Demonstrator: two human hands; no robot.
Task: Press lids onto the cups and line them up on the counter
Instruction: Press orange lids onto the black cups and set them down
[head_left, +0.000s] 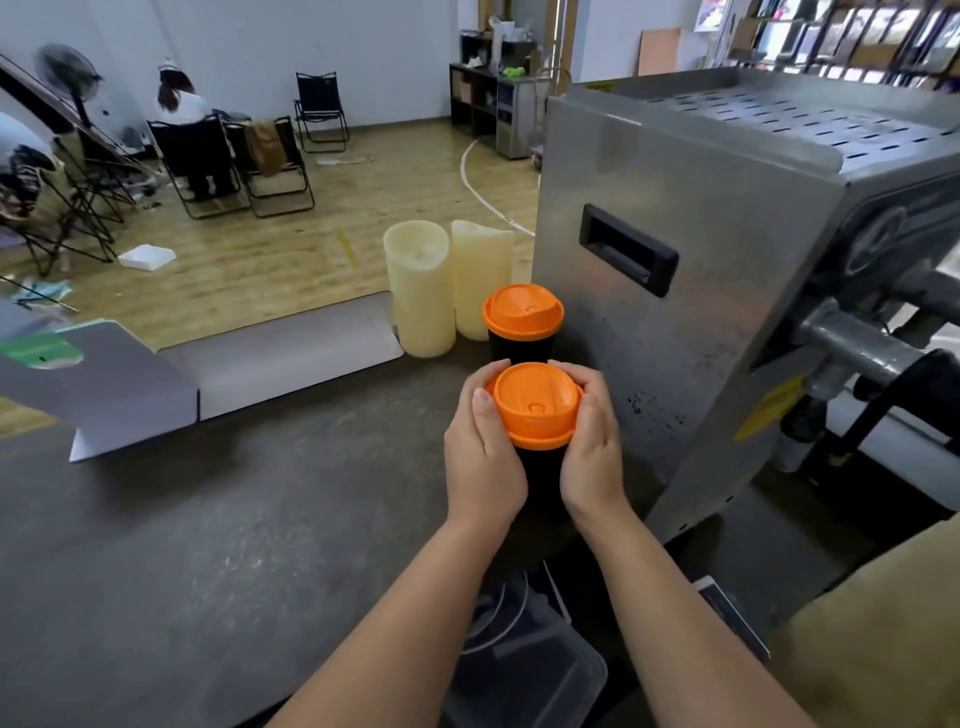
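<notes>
Grey flat carton (249, 364) lies far left on dark bench (208, 545), two cream candles (421, 291) beside it. Left hand (480, 457) and right hand (592, 447) clasp near black cup (543, 478), thumbs at its orange lid (535, 402). Second lidded cup (522, 325) stands just behind, steel machine (727, 260) at right

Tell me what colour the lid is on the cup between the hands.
Orange, a round plastic lid on a black cup, seen in the head view.
</notes>
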